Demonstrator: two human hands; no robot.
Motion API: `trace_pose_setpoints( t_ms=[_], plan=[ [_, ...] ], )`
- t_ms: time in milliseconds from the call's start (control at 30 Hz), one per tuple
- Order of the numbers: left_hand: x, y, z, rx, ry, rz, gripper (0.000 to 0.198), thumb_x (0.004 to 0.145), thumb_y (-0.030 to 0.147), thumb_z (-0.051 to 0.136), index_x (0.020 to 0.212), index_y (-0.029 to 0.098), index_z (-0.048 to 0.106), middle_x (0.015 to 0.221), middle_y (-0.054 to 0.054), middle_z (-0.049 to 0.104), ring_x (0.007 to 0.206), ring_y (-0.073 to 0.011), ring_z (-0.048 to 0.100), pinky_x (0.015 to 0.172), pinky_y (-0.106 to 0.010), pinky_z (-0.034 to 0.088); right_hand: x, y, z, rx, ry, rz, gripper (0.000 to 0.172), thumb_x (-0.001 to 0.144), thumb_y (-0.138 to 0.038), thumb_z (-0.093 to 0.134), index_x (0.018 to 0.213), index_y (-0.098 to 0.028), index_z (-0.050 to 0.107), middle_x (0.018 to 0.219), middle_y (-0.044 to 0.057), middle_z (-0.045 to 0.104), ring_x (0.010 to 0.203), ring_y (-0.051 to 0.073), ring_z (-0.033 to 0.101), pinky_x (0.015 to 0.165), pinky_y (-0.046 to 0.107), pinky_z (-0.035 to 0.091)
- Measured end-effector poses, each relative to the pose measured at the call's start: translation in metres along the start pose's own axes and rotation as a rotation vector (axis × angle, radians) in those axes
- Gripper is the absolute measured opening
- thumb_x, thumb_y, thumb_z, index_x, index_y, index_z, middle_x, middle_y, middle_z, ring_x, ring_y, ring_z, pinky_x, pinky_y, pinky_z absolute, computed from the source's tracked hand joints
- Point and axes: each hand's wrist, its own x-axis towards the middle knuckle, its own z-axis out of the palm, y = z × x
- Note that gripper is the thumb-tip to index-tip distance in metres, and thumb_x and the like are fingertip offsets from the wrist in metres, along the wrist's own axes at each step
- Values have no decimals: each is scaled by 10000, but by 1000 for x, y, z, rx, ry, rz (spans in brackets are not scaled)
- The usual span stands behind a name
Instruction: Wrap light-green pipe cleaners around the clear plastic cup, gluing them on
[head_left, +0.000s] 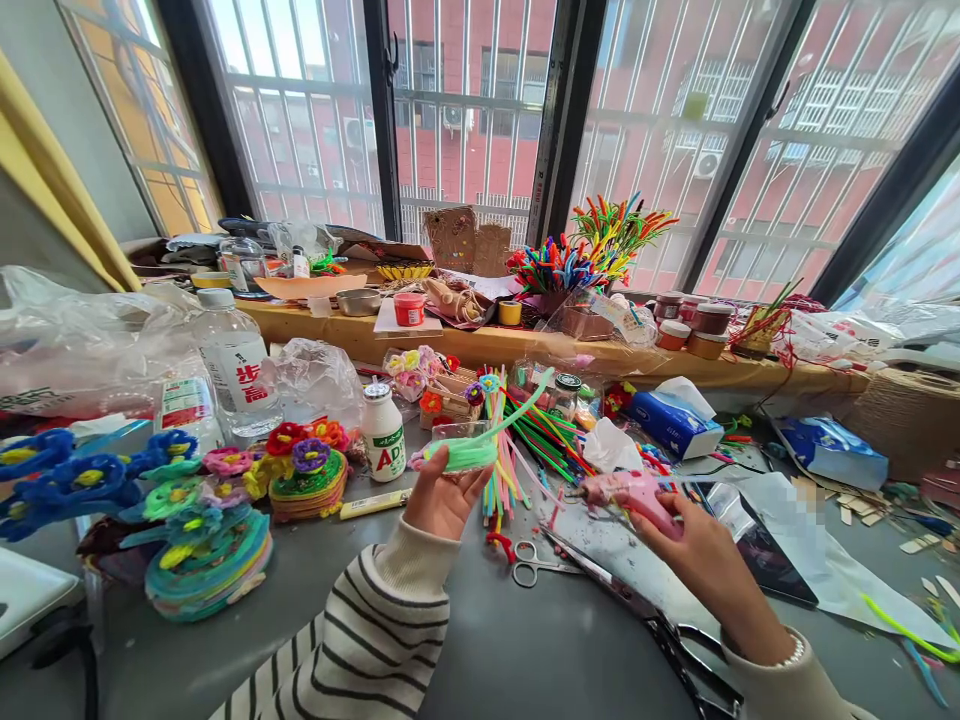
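Observation:
My left hand is raised over the middle of the table, fingers closed on a small clear piece partly covered with light green pipe cleaner. One loose end of that pipe cleaner sticks out to the upper right. In my right hand is a pink hot glue gun, its nozzle pointing left toward the held piece but apart from it. Behind and between the hands lies a bundle of coloured pipe cleaners. Small scissors and large black-handled scissors lie below the glue gun.
Pipe-cleaner flowers on round bases stand at left, near a white bottle and a clear bottle. A blue tissue pack lies behind my right hand. Paint jars and more pipe cleaners line the window ledge.

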Motion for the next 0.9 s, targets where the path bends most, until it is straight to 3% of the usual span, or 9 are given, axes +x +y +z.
trace_pose_setpoints(
  t_ms=[100, 200, 400, 600, 900],
  plan=[
    [2, -6, 12, -16, 114, 17, 101, 713, 222, 565, 753, 129, 566, 676, -62, 665, 682, -175, 649, 661, -276, 528, 6, -23, -1, 125, 196, -12, 598, 643, -568, 455, 994, -93, 546, 932, 146, 625, 776, 247, 583, 671, 335, 431],
    [5, -12, 20, -18, 199, -17, 90, 747, 213, 523, 684, 149, 534, 603, -42, 633, 634, -164, 641, 635, -270, 525, 9, -41, 3, 214, 312, -44, 607, 641, -587, 470, 980, -90, 550, 847, 133, 629, 704, 229, 579, 617, 327, 440],
    [0, -25, 17, 37, 186, -125, 128, 744, 253, 540, 704, 132, 556, 593, -46, 619, 619, -169, 632, 630, -282, 520, 0, -47, 20, 270, 325, -97, 589, 633, -575, 532, 977, -98, 539, 890, 132, 621, 703, 206, 579, 618, 313, 456],
    [-6, -34, 14, 56, 223, -94, 79, 708, 212, 583, 743, 153, 543, 612, -28, 622, 595, -160, 628, 623, -281, 519, -5, -49, 19, 197, 346, -104, 624, 654, -605, 500, 979, -75, 557, 899, 149, 621, 717, 216, 575, 628, 311, 450],
    [-4, -53, 2, 101, 189, -67, 266, 594, 264, 687, 784, 123, 566, 680, -53, 637, 607, -164, 625, 662, -301, 510, -10, -51, 18, 81, 419, -196, 528, 708, -567, 466, 963, -114, 562, 869, 128, 633, 707, 215, 581, 617, 297, 436]
  ],
)
